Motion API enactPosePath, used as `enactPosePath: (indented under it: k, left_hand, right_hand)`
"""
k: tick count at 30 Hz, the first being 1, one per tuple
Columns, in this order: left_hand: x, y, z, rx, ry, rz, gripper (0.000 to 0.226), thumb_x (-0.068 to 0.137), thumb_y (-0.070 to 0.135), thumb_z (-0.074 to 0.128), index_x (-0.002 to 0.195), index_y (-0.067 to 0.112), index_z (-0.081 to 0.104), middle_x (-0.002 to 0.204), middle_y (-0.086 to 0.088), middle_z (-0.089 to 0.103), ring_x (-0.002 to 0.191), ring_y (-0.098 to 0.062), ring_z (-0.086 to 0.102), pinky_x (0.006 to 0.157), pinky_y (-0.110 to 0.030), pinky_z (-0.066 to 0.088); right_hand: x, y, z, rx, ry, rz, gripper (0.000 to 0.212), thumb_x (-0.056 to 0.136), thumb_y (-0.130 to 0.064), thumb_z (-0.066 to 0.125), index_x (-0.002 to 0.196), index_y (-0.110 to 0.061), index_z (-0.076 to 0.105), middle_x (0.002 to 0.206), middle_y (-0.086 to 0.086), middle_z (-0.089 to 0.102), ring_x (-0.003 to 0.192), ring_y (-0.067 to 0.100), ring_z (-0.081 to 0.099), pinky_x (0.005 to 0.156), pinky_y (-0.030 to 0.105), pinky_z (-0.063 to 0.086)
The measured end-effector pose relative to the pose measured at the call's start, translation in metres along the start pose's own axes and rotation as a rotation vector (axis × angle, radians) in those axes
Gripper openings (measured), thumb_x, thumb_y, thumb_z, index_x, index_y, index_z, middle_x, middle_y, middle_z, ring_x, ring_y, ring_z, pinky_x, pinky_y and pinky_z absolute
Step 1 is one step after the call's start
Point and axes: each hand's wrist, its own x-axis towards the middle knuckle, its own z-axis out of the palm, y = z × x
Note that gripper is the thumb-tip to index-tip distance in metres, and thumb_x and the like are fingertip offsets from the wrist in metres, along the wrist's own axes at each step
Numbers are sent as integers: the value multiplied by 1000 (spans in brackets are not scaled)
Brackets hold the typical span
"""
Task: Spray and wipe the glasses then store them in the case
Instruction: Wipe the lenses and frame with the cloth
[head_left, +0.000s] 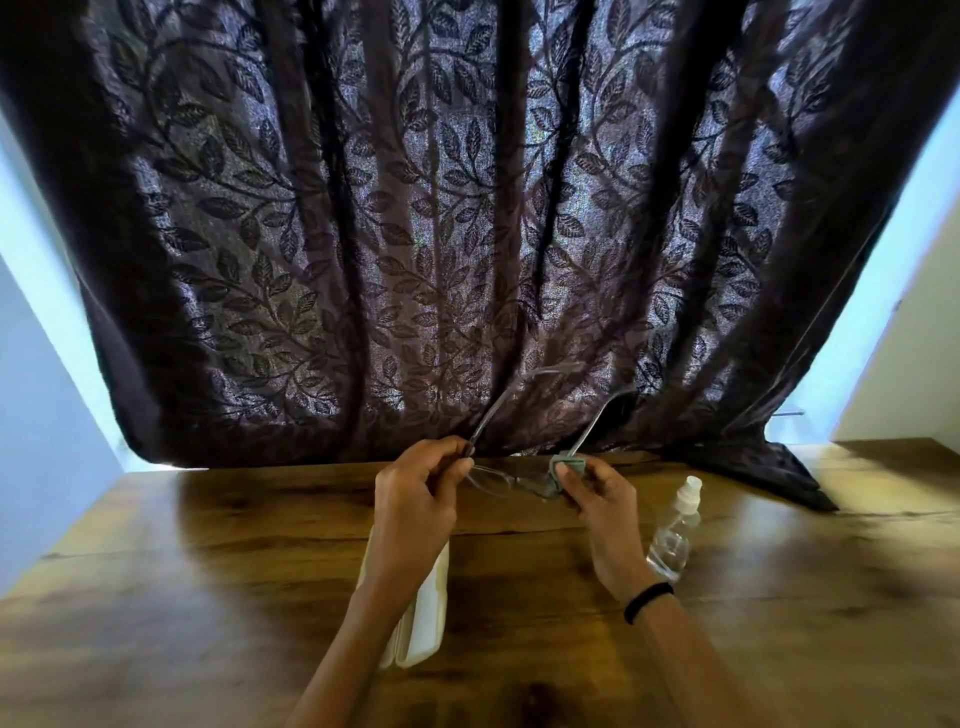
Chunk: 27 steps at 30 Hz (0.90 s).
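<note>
Wiping is the step I judge to be in hand. Furthest left, my left hand (415, 486) pinches the glasses (491, 480) at the corner of the frame, holding them above the tabletop (519, 597) with their arms pointing away toward the curtain (467, 234). Under that forearm lies the pale case (423, 608); I cannot tell whether it is open. In the middle, the near lens is bare. The other is wrapped in the small grey cloth (563, 470), which my right hand (597, 493) squeezes between thumb and fingers. So the hands sit apart, each clamped on its own end.

To do this well, I would grip only the frame on the left, never the glass. I would press lightly through the cloth from both faces, rub in small circles, then shift to the bare lens. The two hands should not twist against each other, since the thin frame looks bendable. The spray bottle (675, 530) stands just beside my right wrist, so that elbow should move carefully.
</note>
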Motion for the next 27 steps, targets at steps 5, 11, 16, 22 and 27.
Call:
enactPosePath:
  k: [5,11,16,22,27]
  left_hand:
    - [0,-2,0,29,-12,-7,24,79,-3,67,100,7,68,82,19,62,68,7,61,57,-4,45]
    - [0,-1,2,43,-35,-9,24,78,-2,68,100,6,69,84,22,62,81,14,61,66,-3,46]
    - [1,-1,1,68,-64,2,23,79,2,69,100,9,70,86,14,66,84,11,62,68,-5,48]
    - [-1,0,-3,108,-112,22,20,78,1,70,96,8,71,80,15,66,74,-1,66,65,-15,54]
    - [1,4,-4,143,-122,0,16,79,5,70,94,11,73,75,14,67,68,0,65,61,-18,56]
  right_hand:
    - [2,3,-1,-51,-22,26,22,81,-9,65,101,1,64,91,13,68,84,22,61,78,31,51]
    - [13,-9,-2,-99,48,-84,18,79,-8,67,95,1,65,86,14,65,79,20,58,71,28,50]
    - [24,-20,-6,-101,123,-192,12,80,-10,68,90,-3,66,78,13,59,72,19,50,61,21,45]
    - [34,-34,-9,-164,253,-348,23,77,-11,71,96,1,65,85,6,66,78,11,60,72,19,51]
    - [26,-39,-7,-253,303,-549,19,77,-13,71,94,-7,66,92,6,66,86,13,60,75,13,50]
